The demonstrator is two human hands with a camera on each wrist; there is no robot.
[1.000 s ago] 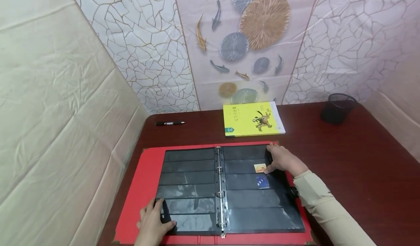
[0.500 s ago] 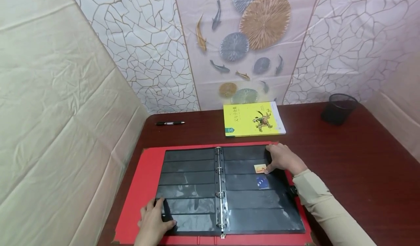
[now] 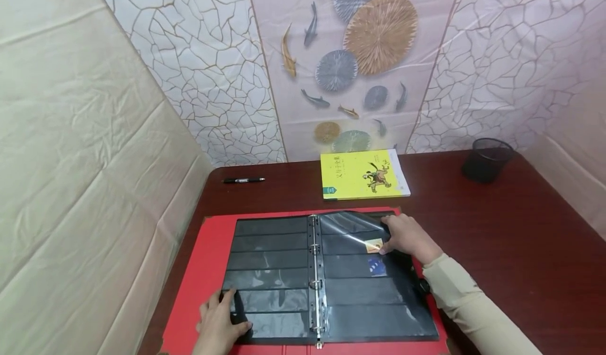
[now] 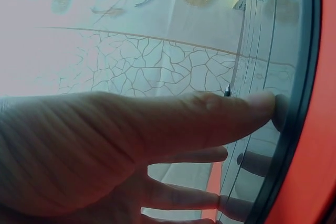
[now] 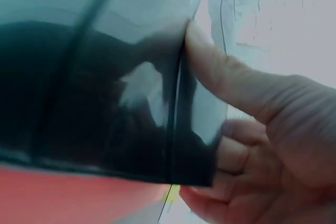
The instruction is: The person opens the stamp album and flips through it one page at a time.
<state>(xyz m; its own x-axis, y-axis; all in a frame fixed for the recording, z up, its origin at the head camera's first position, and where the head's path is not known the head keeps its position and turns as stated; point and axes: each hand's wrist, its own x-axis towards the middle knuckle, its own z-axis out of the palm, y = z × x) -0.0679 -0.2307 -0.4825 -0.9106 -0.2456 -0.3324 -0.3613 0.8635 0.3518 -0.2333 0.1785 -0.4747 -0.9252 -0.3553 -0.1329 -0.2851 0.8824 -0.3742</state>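
A red ring binder (image 3: 191, 271) lies spread on the desk, its black pocket pages held by metal rings (image 3: 314, 284). My right hand (image 3: 411, 237) pinches the outer top corner of the right-hand page (image 3: 379, 321). In the right wrist view the thumb (image 5: 210, 59) presses its face and the other fingers are behind. That corner is raised and the page's top bows upward. A small yellow card (image 3: 373, 245) and a blue one (image 3: 377, 267) sit in its pockets. My left hand (image 3: 218, 321) rests, fingers spread, on the left page's (image 3: 270, 257) lower outer corner.
Behind the binder lies a yellow book (image 3: 352, 176) with a cartoon cover. A black pen (image 3: 243, 180) is at the back left. At the back right stands a black mesh pen holder (image 3: 486, 160). Draped cloth walls border the desk (image 3: 511, 250).
The top of the right-hand page has curved upward as my right hand lifts its corner. My left hand keeps its place on the left page. The head view has tilted slightly.
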